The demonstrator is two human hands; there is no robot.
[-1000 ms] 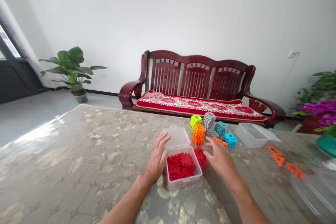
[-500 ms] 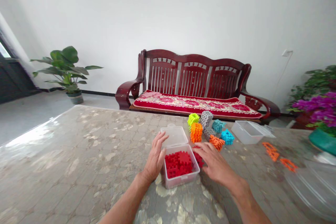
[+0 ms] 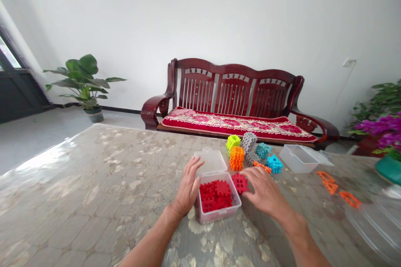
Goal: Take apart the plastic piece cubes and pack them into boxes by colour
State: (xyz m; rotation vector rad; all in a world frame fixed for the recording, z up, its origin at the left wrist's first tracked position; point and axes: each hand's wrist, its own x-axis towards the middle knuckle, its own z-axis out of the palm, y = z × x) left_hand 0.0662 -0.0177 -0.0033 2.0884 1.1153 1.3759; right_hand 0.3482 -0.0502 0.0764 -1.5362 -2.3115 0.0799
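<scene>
A clear plastic box (image 3: pixel 219 215) with its lid (image 3: pixel 211 162) folded back holds a heap of red interlocking block pieces (image 3: pixel 214 196). Along the box's left side rests my left hand (image 3: pixel 187 185), fingers stretched out over the lid's edge and thumb against the wall. Nothing is gripped in it. My right hand (image 3: pixel 263 185) is at the box's right side, with thumb and fingers around the edges of a flat red lattice block piece (image 3: pixel 239 183). That piece is beside the rim, outside the box.
Beyond the box stand assembled blocks: yellow-green (image 3: pixel 232 144), orange (image 3: pixel 237 158), grey (image 3: pixel 249 144) and blue (image 3: pixel 275 163). A second clear box (image 3: pixel 299 159) is to the right, near loose orange pieces (image 3: pixel 327 182). A clear container (image 3: pixel 376 225) lies at the right edge.
My right hand has shifted slightly right, and the red piece by it shows more of its face. The orange block behind that hand is now more hidden. My left hand stays beside the box.
</scene>
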